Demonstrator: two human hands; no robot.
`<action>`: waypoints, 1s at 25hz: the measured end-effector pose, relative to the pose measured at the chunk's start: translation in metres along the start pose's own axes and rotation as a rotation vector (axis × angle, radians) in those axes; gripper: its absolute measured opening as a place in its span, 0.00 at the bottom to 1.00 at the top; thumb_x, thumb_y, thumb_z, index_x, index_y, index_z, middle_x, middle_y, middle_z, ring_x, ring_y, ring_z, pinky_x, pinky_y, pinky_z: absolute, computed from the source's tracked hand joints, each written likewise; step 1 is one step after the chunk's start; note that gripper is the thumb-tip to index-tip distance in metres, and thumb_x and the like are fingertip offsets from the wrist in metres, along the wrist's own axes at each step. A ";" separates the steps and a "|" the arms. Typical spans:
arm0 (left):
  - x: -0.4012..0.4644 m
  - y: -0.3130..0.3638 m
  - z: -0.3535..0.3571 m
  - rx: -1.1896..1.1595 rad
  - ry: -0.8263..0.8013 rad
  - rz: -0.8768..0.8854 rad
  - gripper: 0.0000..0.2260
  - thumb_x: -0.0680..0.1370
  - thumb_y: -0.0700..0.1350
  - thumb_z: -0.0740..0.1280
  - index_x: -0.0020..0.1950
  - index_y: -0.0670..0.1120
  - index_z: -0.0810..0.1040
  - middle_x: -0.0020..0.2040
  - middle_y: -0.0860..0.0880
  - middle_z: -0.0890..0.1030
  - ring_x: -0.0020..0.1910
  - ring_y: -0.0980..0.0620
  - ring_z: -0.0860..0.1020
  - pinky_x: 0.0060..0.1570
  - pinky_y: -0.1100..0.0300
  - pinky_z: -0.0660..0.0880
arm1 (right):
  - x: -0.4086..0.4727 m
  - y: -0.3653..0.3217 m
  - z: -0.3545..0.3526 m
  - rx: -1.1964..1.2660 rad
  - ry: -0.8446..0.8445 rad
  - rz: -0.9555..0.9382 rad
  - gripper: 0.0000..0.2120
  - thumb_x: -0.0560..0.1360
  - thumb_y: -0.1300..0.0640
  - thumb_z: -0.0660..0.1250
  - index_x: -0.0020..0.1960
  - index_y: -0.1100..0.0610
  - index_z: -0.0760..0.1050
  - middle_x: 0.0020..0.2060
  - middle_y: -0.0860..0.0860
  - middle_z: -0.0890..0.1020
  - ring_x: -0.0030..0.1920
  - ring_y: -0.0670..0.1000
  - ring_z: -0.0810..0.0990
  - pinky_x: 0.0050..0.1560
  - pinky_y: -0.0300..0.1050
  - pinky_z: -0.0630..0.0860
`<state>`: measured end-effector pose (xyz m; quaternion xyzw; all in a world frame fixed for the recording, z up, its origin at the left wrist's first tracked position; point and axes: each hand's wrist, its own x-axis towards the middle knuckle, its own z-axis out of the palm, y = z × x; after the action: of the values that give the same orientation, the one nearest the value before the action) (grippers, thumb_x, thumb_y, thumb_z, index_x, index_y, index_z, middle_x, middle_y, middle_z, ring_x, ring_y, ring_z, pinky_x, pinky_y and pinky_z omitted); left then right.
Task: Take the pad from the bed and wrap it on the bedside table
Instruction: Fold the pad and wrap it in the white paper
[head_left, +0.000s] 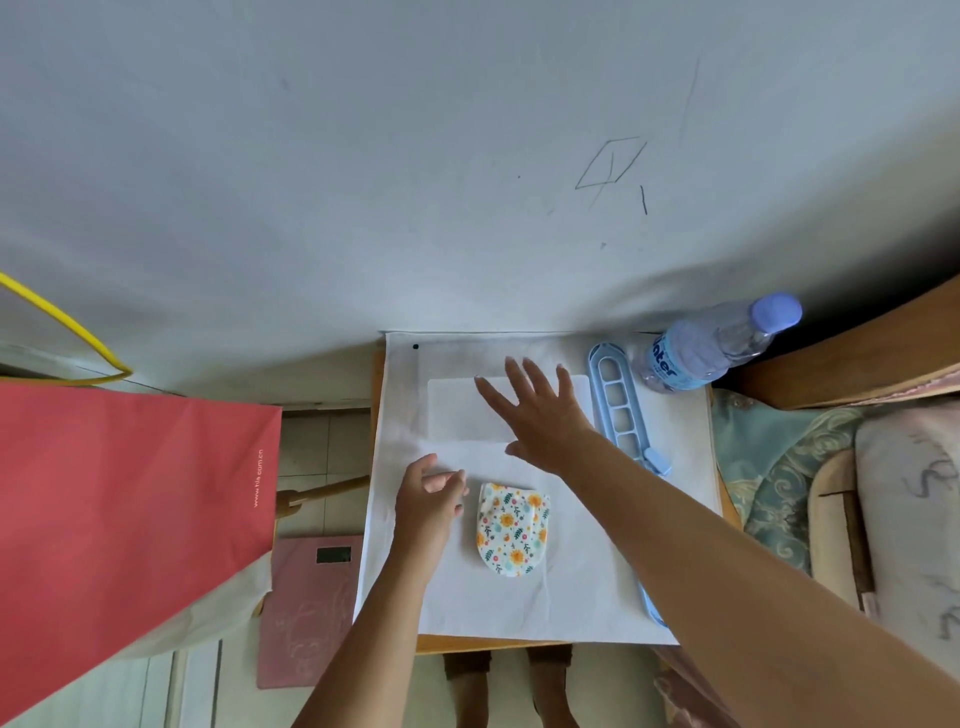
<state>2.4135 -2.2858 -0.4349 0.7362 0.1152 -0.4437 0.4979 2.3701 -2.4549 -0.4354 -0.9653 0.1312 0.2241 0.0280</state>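
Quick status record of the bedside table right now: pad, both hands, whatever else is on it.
pad: floral pad folded, lying on white paper on the bedside table
left hand: open, just left of the pad, not gripping it
right hand: open, fingers spread, over a white sheet behind the pad
other items: blue plastic hanger, water bottle at the right rear
wrap: not yet begun

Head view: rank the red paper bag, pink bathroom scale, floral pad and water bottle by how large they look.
1. Red paper bag, though nearest the camera.
2. Pink bathroom scale.
3. Water bottle and floral pad: too alike to rank.
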 end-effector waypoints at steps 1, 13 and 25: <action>0.001 0.000 0.000 -0.045 -0.046 -0.020 0.23 0.76 0.41 0.69 0.69 0.44 0.66 0.62 0.40 0.76 0.54 0.44 0.80 0.48 0.56 0.78 | 0.002 0.001 -0.001 0.012 -0.008 -0.004 0.44 0.72 0.48 0.68 0.75 0.49 0.41 0.75 0.61 0.51 0.74 0.63 0.51 0.71 0.68 0.53; -0.007 0.029 -0.001 -0.578 -0.363 -0.058 0.54 0.55 0.48 0.82 0.75 0.56 0.57 0.69 0.41 0.69 0.64 0.38 0.74 0.46 0.48 0.83 | -0.047 0.026 -0.055 0.966 -0.080 -0.003 0.18 0.70 0.49 0.72 0.59 0.45 0.75 0.58 0.50 0.80 0.57 0.49 0.77 0.60 0.46 0.74; -0.025 0.018 0.000 -0.618 -0.197 0.023 0.34 0.60 0.41 0.79 0.60 0.60 0.70 0.62 0.40 0.74 0.60 0.39 0.78 0.44 0.47 0.82 | -0.091 0.000 -0.050 0.380 0.181 -0.322 0.16 0.80 0.56 0.56 0.62 0.66 0.70 0.45 0.61 0.82 0.36 0.60 0.80 0.36 0.56 0.81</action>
<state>2.4096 -2.2873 -0.4041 0.5050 0.1874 -0.4510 0.7117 2.3125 -2.4391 -0.3500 -0.9673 0.0175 0.1008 0.2322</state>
